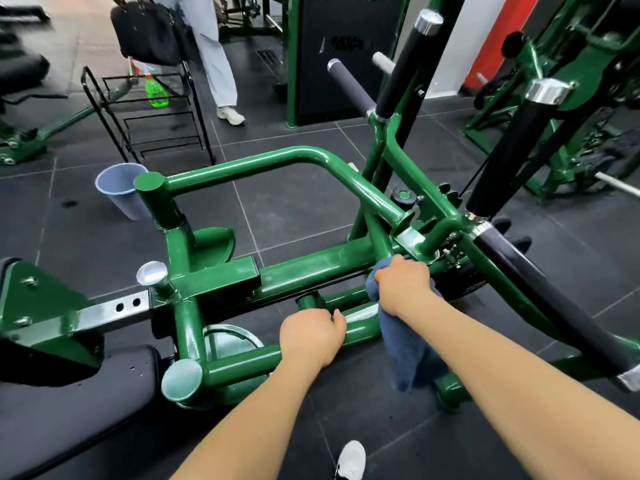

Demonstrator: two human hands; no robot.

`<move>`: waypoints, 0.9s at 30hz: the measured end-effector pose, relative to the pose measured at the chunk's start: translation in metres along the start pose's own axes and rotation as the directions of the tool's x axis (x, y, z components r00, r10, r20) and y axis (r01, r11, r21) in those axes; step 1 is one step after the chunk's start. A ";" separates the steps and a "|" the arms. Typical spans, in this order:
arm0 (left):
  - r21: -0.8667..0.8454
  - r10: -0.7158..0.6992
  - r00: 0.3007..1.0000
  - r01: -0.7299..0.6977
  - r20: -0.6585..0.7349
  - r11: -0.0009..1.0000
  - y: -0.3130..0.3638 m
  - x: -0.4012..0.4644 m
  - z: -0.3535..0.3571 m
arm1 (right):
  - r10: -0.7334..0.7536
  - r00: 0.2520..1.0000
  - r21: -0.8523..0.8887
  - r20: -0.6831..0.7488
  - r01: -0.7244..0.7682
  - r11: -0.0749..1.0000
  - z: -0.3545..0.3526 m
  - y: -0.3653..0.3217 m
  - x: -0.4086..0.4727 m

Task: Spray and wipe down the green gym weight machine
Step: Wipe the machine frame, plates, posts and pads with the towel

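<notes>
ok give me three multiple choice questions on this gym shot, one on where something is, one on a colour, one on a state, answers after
1. Where is the green spray bottle?
A. in the left hand
B. on the black wire rack in the background
C. inside the bucket

2. What colour is the cloth?
A. blue
B. yellow
C. white

3. What is the right hand doing?
A. hanging idle
B. holding the spray bottle
C. gripping the cloth against the green frame

Answers:
1. B, the bottle sits on the rack far from both hands.
2. A, blue fabric hangs below the right hand.
3. C, the fingers are closed on the cloth at the frame joint, while the left hand grips a lower green tube.
</notes>
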State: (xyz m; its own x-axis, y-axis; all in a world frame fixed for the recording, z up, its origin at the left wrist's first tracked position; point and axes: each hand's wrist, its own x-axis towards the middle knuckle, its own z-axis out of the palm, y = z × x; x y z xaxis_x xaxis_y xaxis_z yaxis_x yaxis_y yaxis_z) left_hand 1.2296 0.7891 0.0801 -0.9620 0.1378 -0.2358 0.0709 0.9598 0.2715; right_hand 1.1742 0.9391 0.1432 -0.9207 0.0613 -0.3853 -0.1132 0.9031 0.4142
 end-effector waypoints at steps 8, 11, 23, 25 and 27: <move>0.010 0.003 0.996 -0.002 -0.088 1.000 0.001 0.001 0.006 | -0.111 0.980 -0.164 -0.166 0.084 0.983 -0.012 -0.019 0.066; 0.008 -0.005 0.996 0.005 -0.093 1.000 0.001 0.003 0.006 | -0.233 0.944 -0.186 -0.233 0.192 0.964 -0.007 -0.015 0.076; -0.120 -0.034 0.999 0.033 -0.010 0.992 -0.001 0.004 0.001 | -0.220 0.884 0.216 -0.411 0.329 0.919 0.051 -0.002 0.005; -0.223 -0.030 0.999 0.038 0.043 0.974 -0.006 0.005 -0.003 | -0.107 0.889 0.367 -0.445 0.291 0.884 0.056 -0.010 -0.011; -0.227 0.002 0.999 0.006 0.034 0.974 -0.017 0.005 -0.008 | -0.057 0.905 0.423 -0.423 0.252 0.870 0.051 -0.020 -0.026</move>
State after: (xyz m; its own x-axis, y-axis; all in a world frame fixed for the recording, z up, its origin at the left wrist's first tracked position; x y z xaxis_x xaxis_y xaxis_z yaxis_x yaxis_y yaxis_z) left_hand 1.2216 0.7714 0.0820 -0.9524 0.1476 -0.2669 0.0032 0.8799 0.4752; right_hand 1.2197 0.9410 0.1032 -0.9842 -0.1756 -0.0238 -0.1730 0.9812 -0.0853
